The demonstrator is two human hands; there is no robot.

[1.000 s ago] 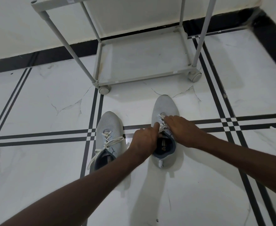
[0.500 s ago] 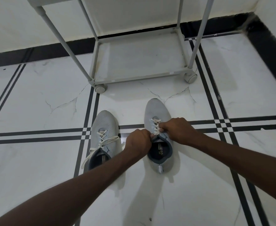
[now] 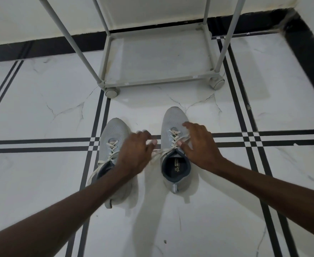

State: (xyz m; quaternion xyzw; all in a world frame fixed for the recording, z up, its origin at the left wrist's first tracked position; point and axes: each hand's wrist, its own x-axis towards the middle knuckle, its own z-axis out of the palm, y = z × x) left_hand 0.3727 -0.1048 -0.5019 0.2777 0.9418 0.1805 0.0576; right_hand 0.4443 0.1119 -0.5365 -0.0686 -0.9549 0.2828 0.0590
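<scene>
Shoelace (image 3: 160,151) between left hand (image 3: 134,153), right hand (image 3: 199,145)

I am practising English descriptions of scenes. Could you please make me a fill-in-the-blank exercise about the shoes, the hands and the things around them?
1. The left hand pinches a ___ that runs to the right shoe.
2. The rack behind the shoes stands on ___.
3. The floor is white with ___ lines.

Missing words: lace; wheels; black.
</scene>
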